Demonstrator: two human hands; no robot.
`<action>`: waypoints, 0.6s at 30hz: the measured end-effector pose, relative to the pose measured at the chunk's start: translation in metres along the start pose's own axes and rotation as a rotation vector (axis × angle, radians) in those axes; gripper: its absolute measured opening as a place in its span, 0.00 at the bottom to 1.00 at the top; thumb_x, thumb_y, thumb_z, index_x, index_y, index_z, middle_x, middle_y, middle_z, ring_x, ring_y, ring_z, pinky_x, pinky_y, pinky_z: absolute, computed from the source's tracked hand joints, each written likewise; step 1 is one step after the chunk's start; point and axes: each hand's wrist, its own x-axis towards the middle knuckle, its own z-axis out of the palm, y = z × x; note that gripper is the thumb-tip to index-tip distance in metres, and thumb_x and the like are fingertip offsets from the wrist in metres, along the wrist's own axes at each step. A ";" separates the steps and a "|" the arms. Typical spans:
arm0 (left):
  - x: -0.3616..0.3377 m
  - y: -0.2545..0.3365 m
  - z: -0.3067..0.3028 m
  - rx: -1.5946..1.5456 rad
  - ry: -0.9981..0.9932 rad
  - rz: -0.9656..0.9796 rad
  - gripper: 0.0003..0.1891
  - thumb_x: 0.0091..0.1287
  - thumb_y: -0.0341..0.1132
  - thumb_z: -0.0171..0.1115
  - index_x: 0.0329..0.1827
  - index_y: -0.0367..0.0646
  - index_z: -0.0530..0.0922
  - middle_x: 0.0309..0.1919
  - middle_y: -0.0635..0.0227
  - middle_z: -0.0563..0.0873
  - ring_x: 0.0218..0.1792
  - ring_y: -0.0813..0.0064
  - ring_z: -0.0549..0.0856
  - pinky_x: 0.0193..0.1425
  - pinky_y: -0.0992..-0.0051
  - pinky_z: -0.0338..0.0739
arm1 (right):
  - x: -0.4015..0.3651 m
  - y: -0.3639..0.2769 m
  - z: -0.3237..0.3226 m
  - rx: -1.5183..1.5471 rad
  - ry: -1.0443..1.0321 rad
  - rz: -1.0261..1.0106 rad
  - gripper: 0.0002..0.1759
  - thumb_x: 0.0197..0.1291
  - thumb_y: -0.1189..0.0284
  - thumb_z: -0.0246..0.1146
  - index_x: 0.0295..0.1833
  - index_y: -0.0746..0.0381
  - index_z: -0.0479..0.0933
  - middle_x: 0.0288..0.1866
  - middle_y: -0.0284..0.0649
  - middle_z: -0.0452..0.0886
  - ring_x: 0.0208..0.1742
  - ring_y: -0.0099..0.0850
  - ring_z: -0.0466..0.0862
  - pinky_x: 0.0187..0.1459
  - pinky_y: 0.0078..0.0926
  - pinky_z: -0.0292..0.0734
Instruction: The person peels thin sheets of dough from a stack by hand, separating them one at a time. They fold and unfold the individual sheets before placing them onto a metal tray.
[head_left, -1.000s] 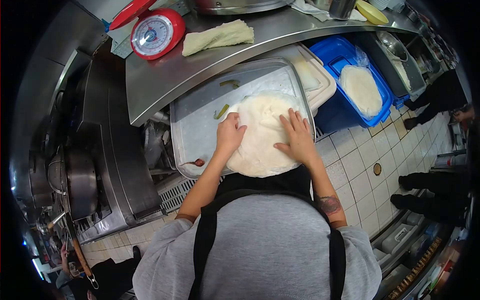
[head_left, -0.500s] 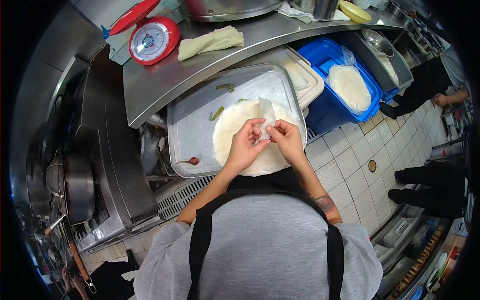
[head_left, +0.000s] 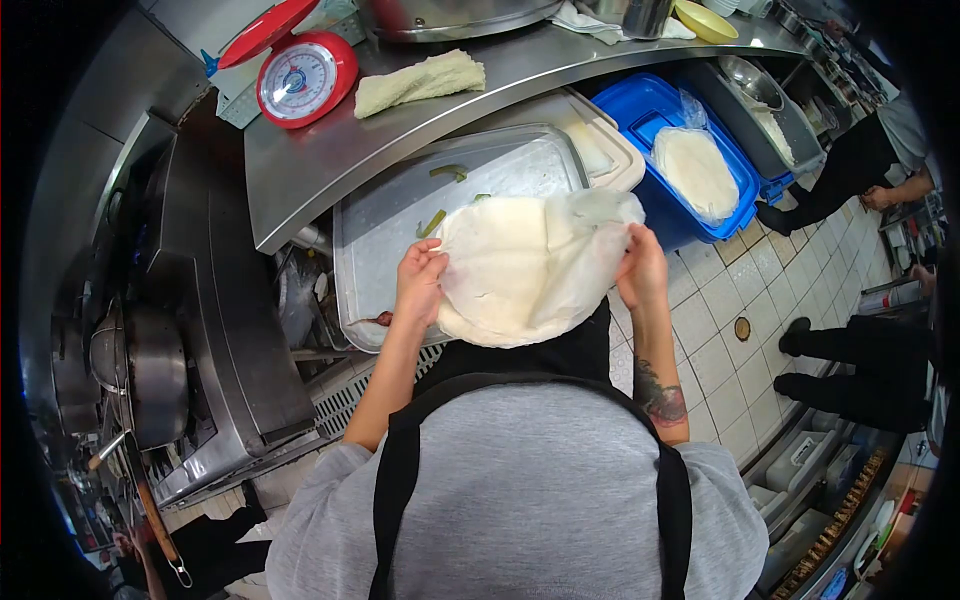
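Between my hands a thin, translucent round wrapper sheet is spread out, its right side lifted and wrinkled. My left hand is closed on its left edge, and my right hand pinches the right edge. Beneath it lies a pale stack of round wrapper sheets, mostly covered. The stack rests at the right side of a large metal tray. Green vegetable pieces lie on that tray, and a small reddish-brown piece is near its lower left corner.
Beyond the tray, a steel counter holds a red scale and a folded cloth. To the right, a blue bin carries a bagged stack of round sheets. Other people stand on the tiled floor at right and lower left.
My hands have moved apart, left hand leftward and right hand rightward. The narrow gathered strip between my fingers has opened into a wide sheet over the stack.
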 end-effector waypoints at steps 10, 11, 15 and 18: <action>-0.007 -0.025 0.005 0.110 0.011 -0.082 0.30 0.61 0.20 0.60 0.67 0.35 0.60 0.51 0.58 0.79 0.50 0.66 0.82 0.54 0.67 0.80 | 0.002 0.029 0.048 -0.475 -0.137 -0.019 0.14 0.64 0.69 0.61 0.52 0.63 0.74 0.48 0.38 0.78 0.45 0.26 0.80 0.44 0.25 0.79; -0.006 -0.026 0.005 0.099 -0.020 -0.049 0.29 0.62 0.19 0.58 0.67 0.36 0.61 0.52 0.57 0.79 0.51 0.66 0.82 0.55 0.67 0.80 | 0.005 0.039 0.057 -0.548 -0.192 -0.028 0.16 0.64 0.69 0.61 0.55 0.65 0.73 0.52 0.40 0.78 0.48 0.27 0.80 0.47 0.26 0.79; 0.003 -0.026 0.000 0.101 -0.103 0.016 0.23 0.66 0.20 0.52 0.66 0.36 0.66 0.54 0.57 0.79 0.51 0.68 0.82 0.56 0.68 0.80 | 0.000 0.069 0.095 -0.854 -0.545 -0.033 0.24 0.64 0.70 0.62 0.63 0.68 0.69 0.63 0.46 0.73 0.60 0.33 0.77 0.58 0.28 0.75; 0.008 -0.026 -0.005 0.046 -0.028 -0.047 0.18 0.69 0.31 0.52 0.61 0.35 0.73 0.51 0.59 0.81 0.46 0.71 0.82 0.48 0.71 0.80 | -0.015 0.081 0.103 -0.869 -0.599 -0.016 0.29 0.62 0.69 0.64 0.65 0.71 0.67 0.65 0.53 0.72 0.60 0.38 0.78 0.61 0.30 0.73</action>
